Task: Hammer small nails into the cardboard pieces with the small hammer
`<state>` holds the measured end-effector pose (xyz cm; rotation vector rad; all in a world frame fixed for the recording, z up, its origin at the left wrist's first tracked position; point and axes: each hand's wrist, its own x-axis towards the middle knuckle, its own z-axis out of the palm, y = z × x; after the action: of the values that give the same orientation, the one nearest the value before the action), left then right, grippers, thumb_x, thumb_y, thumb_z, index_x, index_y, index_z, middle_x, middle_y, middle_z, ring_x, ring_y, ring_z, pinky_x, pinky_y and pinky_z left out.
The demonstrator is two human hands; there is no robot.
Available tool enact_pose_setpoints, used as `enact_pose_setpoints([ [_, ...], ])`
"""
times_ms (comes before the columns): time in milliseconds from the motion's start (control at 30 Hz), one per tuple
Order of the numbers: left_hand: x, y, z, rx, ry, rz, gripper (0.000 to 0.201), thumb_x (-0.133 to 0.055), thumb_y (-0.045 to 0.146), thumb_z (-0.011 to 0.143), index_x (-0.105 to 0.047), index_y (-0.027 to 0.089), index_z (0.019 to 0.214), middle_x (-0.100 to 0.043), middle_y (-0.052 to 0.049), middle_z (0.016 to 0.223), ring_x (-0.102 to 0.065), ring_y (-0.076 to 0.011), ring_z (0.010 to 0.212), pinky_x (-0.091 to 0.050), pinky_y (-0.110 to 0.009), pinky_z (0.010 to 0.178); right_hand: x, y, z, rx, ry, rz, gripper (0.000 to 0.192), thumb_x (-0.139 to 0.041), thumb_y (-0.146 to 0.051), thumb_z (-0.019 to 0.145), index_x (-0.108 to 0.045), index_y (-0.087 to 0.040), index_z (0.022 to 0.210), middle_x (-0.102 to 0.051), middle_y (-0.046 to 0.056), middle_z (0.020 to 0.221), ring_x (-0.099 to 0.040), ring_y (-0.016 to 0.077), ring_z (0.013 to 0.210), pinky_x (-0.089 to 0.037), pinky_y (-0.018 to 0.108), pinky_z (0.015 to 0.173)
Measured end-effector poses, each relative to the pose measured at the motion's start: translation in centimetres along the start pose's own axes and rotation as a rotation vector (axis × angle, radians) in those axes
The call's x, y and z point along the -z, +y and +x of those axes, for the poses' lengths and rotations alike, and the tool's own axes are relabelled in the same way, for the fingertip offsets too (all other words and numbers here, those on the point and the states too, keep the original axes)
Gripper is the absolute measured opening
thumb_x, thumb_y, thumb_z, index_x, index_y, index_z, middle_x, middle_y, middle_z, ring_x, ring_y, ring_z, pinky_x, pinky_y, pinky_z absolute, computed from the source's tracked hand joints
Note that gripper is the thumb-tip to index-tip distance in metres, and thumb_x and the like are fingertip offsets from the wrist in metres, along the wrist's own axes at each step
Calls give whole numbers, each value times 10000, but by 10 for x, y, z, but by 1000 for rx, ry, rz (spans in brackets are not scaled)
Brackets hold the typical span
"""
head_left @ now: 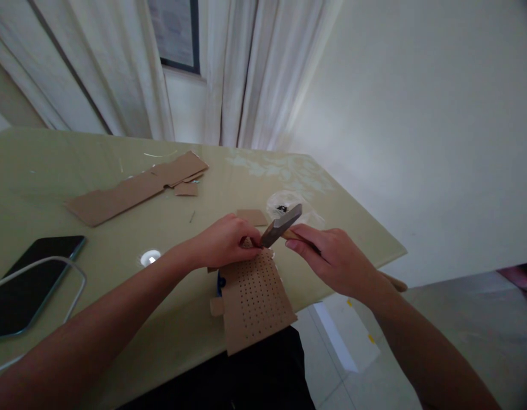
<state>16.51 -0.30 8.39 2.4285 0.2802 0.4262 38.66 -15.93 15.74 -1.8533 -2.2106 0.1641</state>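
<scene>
A hammer (282, 224) is gripped by its wooden handle in my right hand (331, 253), its metal head tilted above the far edge of a cardboard sheet (260, 296). Rows of small holes cover the sheet, which overhangs the table's near edge. My left hand (231, 242) rests on the sheet's far end, with finger and thumb pinched together right beside the hammer head. What lies between those fingertips is too small to make out. A dark blue object (221, 282) shows partly from under the sheet's left side.
Long cardboard strips (139, 187) lie at the back left of the table (229, 188). A small nail-like piece (192, 216), a cardboard square (252, 217) and a clear plastic bag (289, 205) with small dark pieces are beyond my hands. A phone (36, 282) and white cable (81, 279) sit left.
</scene>
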Motion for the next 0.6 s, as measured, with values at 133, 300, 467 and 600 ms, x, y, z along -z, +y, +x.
enact_pose_setpoints([
  [133,0,-1,1,15,15,-29,119,-747,192,920,-853,211,970,-793,-16,849,-699,-163,760,-441,-277,733,3,0,-2,-1,92,40,358,-514,-487,1167,-745,-219,1116,-674,-10,702,-573,160,564,-336,302,613],
  [300,0,1,1,1,3,-9,115,-734,169,917,-842,207,916,-746,10,764,-650,-143,699,-411,-271,696,-3,0,-3,13,30,25,343,-515,-459,1168,-742,-209,1108,-707,10,745,-625,176,623,-348,302,626],
  [467,0,1,1,10,1,-26,128,-750,163,913,-863,208,954,-808,-12,858,-699,-158,764,-444,-279,747,1,-1,-5,14,86,35,346,-516,-468,1169,-755,-218,1152,-723,7,744,-578,160,571,-356,299,611],
  [600,-1,0,1,-8,8,-36,128,-741,166,922,-859,208,949,-795,-14,855,-693,-158,757,-453,-277,741,0,-2,-4,15,113,66,344,-510,-457,1171,-762,-226,1207,-756,14,777,-591,160,570,-374,297,614],
])
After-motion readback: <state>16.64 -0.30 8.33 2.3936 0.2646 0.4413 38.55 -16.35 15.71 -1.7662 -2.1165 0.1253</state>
